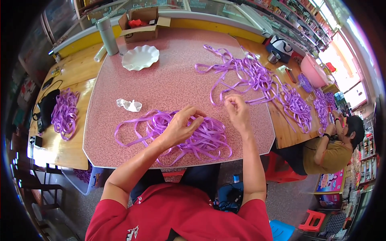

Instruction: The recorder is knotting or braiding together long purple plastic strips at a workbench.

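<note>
Head view: curled left hand (pixel 182 124) over ribbon (pixel 210 134); right hand (pixel 239 113), toward its three o'clock, also curled; cannot tell either's grip.

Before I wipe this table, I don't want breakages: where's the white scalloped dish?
In the head view, the dish is at the upper left of the pink tabletop, just right of the grey-green bottle and in front of the open cardboard box.
</note>
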A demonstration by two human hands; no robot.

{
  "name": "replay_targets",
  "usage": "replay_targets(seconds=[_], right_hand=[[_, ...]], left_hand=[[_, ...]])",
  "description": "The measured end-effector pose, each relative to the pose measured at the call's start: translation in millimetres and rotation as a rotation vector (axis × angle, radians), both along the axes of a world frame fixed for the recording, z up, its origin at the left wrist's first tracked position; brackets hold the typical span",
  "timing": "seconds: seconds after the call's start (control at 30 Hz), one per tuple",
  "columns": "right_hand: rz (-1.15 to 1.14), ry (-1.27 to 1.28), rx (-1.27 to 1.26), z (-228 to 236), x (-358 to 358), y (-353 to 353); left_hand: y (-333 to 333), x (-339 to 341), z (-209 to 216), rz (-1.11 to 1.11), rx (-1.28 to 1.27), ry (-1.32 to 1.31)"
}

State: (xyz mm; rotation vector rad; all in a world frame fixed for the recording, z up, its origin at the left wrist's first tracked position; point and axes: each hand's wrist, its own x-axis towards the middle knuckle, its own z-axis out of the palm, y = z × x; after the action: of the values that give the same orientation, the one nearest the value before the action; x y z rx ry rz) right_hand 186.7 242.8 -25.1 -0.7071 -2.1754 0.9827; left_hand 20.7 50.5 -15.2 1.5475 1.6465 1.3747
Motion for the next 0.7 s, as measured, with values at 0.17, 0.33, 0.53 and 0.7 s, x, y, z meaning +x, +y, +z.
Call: replay_targets(seconds=[0.17, 0.33, 0.53, 0.7], right_hand=[[0.138, 0.216, 0.131, 40, -7, -35], [0.270, 0.172, -0.227, 44, -15, -73], [0.266, 0.247, -0.359, 31, -32, -82], [0.318, 0.173, -0.580, 30, -49, -77]], left_hand=[[23, 21, -2, 0.061, 0.252, -0.249], [22, 10, 11, 0.119, 0.459, 0.192], [17, 1, 3, 0.315, 0.409, 0.169], [27, -19, -28, 0.223, 0.275, -0.493]])
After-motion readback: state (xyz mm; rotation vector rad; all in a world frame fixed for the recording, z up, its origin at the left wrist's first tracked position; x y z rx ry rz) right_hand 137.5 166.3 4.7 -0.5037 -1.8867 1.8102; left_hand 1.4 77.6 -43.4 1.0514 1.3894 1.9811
